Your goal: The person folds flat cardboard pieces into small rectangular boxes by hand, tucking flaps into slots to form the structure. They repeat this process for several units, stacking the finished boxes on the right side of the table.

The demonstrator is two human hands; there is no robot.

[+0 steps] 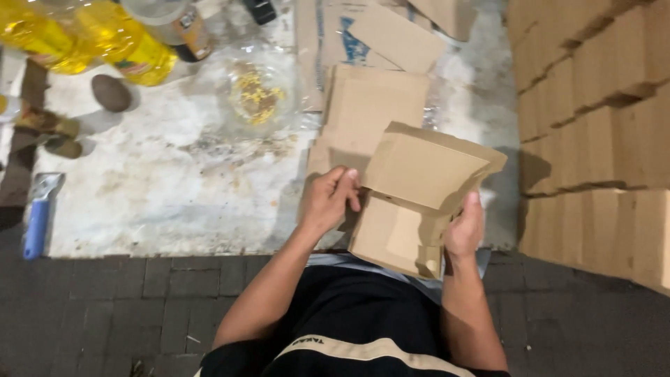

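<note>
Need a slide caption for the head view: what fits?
Both hands, left hand and right hand, fold a cardboard box blank above a flat cardboard stack.

Dim floor, harsh shadows (slight blur)

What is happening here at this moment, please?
A person is folding a flat cardboard box with both bare hands. The left hand grips its left edge and the right hand holds its right side, with the top flap bent up. Below it lies a pile of flat cardboard on a stained white sheet. Finished boxes are stacked to the right. Bottles of yellow oil stand at the top left.
</note>
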